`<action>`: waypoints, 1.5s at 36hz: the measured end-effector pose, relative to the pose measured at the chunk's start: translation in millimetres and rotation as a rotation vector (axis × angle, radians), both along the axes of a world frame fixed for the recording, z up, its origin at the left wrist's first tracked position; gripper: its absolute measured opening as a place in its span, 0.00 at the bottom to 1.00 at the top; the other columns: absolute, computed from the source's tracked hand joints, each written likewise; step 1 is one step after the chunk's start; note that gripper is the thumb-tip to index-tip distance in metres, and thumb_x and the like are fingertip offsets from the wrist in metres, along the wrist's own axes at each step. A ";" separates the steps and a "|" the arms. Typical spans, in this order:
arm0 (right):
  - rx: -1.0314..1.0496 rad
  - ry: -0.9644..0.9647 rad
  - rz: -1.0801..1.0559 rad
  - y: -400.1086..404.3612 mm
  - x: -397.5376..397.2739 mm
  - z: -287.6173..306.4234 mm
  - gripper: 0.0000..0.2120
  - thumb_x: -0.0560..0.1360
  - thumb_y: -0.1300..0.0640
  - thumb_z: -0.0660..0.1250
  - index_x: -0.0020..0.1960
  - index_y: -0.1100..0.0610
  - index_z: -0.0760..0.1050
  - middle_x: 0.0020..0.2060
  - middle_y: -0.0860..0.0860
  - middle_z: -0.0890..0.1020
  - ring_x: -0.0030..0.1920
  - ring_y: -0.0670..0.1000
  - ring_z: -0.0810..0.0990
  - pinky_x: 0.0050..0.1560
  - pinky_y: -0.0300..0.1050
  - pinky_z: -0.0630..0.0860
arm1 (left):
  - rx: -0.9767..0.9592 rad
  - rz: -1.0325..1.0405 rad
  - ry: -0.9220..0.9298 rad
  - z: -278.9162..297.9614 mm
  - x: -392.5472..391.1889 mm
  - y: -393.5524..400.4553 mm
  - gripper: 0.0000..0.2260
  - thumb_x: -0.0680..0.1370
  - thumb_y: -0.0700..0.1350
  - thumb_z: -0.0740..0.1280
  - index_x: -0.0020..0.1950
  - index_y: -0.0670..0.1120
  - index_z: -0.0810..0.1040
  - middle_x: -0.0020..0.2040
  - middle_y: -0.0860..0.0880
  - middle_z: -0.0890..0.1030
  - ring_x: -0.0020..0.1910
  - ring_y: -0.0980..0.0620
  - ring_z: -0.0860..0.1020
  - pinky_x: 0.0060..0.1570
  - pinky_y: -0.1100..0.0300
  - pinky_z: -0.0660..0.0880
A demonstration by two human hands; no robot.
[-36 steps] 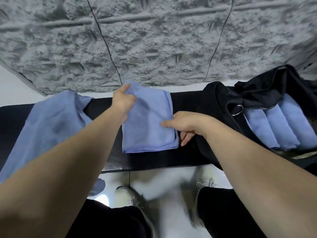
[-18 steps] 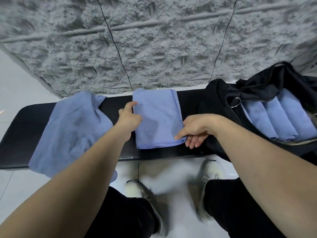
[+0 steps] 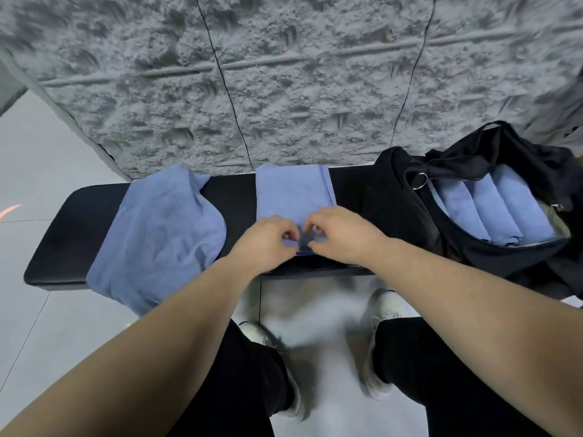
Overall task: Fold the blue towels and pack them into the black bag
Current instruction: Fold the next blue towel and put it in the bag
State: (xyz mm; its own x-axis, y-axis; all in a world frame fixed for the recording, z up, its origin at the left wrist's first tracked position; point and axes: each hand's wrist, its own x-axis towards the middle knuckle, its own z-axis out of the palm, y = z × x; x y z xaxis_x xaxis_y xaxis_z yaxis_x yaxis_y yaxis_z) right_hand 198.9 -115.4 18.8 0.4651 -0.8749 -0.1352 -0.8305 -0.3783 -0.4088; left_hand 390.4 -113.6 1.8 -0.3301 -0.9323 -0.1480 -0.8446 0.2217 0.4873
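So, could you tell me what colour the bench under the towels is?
Black: the bench, best seen in the head view.

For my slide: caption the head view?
Both hands pinch a folded blue towel's near edge beside the black bag.

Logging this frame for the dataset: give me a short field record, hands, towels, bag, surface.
left hand: pinches the near edge of the folded towel
right hand: pinches the same near edge, beside the left hand
folded towel: flat on the bench, mid-bench, between the loose towel and the bag
loose towel: unfolded, draped over the bench's left part, hanging off the front
black bag: open, on the bench's right end
packed towels: three folded, side by side inside the bag
bench: black, against a grey textured wall
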 end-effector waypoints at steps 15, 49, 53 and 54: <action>0.018 0.228 -0.017 14.1 -8.0 -18.1 0.14 0.74 0.64 0.60 0.56 0.56 0.77 0.52 0.53 0.77 0.55 0.56 0.75 0.54 0.53 0.75 | -0.020 0.010 -0.263 -2.0 -11.4 22.3 0.14 0.76 0.37 0.62 0.58 0.49 0.79 0.57 0.49 0.78 0.55 0.45 0.75 0.52 0.54 0.74; 0.042 0.036 -0.020 34.3 -20.6 -29.5 0.13 0.75 0.60 0.61 0.56 0.54 0.79 0.52 0.51 0.78 0.56 0.54 0.73 0.57 0.47 0.71 | -0.102 -0.010 -0.246 -5.8 -14.9 41.1 0.10 0.76 0.40 0.62 0.52 0.49 0.81 0.52 0.50 0.76 0.47 0.47 0.75 0.41 0.54 0.74; 0.073 0.009 -0.059 32.1 -23.5 -28.4 0.15 0.78 0.59 0.60 0.61 0.53 0.79 0.56 0.50 0.80 0.59 0.54 0.73 0.59 0.47 0.71 | -0.044 0.021 -0.209 -9.3 -10.9 37.2 0.12 0.79 0.39 0.59 0.55 0.48 0.81 0.54 0.49 0.74 0.49 0.44 0.76 0.46 0.50 0.76; 0.075 -0.004 -0.073 31.3 -24.1 -28.0 0.15 0.79 0.59 0.60 0.62 0.53 0.79 0.57 0.50 0.80 0.60 0.54 0.73 0.60 0.48 0.70 | -0.031 0.027 -0.210 -10.0 -10.5 36.1 0.13 0.79 0.39 0.58 0.56 0.47 0.81 0.54 0.48 0.73 0.49 0.44 0.76 0.47 0.49 0.76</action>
